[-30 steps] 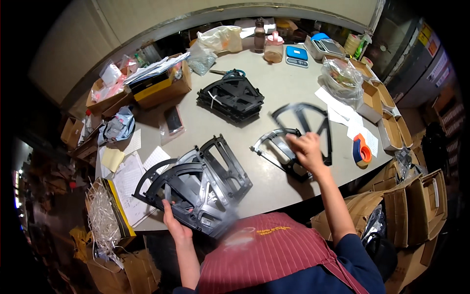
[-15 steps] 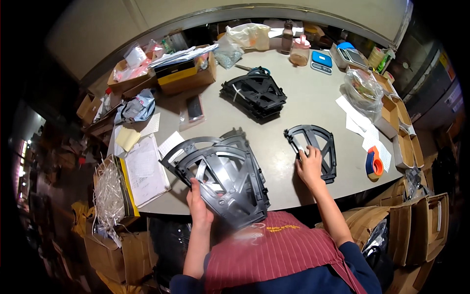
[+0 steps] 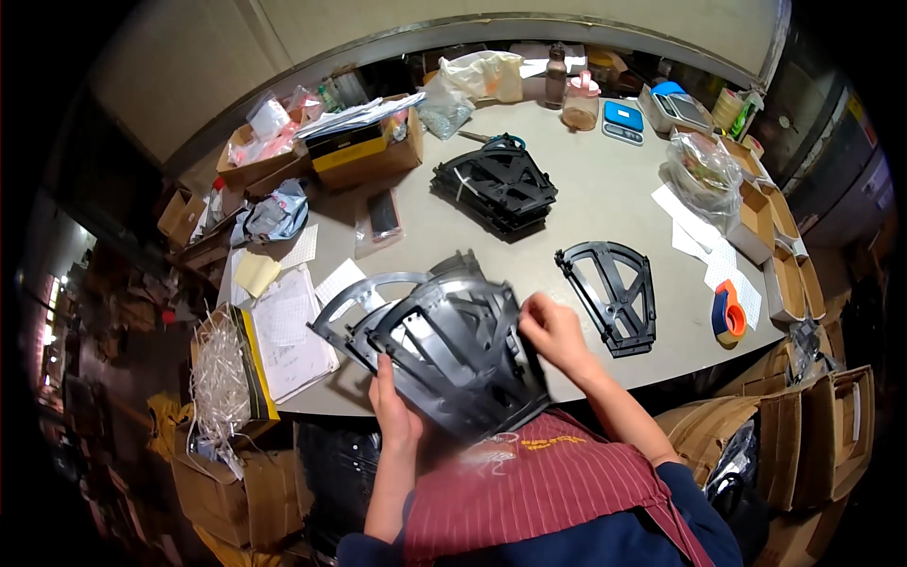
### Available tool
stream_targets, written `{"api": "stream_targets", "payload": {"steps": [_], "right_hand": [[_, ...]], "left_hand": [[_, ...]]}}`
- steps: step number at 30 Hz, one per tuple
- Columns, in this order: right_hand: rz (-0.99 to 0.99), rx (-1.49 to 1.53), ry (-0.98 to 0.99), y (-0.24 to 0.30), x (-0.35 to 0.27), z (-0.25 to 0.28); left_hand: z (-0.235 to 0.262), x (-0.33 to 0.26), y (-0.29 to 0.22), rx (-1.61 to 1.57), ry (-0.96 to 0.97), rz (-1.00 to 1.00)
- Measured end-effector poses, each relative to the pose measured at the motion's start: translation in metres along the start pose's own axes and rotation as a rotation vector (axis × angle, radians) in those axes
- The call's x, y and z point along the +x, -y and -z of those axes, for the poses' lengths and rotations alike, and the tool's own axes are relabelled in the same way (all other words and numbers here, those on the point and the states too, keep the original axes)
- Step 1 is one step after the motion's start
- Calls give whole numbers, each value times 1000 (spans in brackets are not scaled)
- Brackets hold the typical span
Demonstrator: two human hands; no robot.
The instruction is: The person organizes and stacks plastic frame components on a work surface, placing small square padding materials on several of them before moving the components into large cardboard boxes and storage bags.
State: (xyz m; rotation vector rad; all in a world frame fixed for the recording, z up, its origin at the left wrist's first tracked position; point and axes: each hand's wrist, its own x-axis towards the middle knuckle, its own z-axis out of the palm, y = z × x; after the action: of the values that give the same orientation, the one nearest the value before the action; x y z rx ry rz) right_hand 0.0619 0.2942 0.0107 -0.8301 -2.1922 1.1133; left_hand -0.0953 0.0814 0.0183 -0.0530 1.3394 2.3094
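My left hand (image 3: 397, 411) grips the near edge of a stack of black fan-shaped plastic frames (image 3: 444, 345), held tilted above the grey table's front edge (image 3: 605, 364). Fingers of my right hand (image 3: 553, 329) pinch the right side of that same stack. To the right, one single black frame (image 3: 614, 293) lies flat on the table, apart from both hands. A tied bundle of the same black frames (image 3: 496, 184) rests farther back at the table's middle.
An orange-and-blue tape roll (image 3: 729, 312) sits near the right edge, beside papers (image 3: 699, 236) and open cardboard boxes (image 3: 775, 246). A phone (image 3: 383, 213), notebook (image 3: 288, 331), blue scale (image 3: 624, 118), bags and a brown box (image 3: 364, 151) crowd the left and back.
My right hand left the single frame lying on the table and moved left onto the stack. My left hand lifted the stack closer to me.
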Motion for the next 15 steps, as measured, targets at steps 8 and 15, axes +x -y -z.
{"api": "stream_targets", "payload": {"steps": [8, 15], "right_hand": [[-113, -56, -580, -113, 50, 118], [-296, -647, -591, -235, 25, 160]], "left_hand": [[35, 4, -24, 61, -70, 9], [36, 12, -31, 91, -36, 51]]}}
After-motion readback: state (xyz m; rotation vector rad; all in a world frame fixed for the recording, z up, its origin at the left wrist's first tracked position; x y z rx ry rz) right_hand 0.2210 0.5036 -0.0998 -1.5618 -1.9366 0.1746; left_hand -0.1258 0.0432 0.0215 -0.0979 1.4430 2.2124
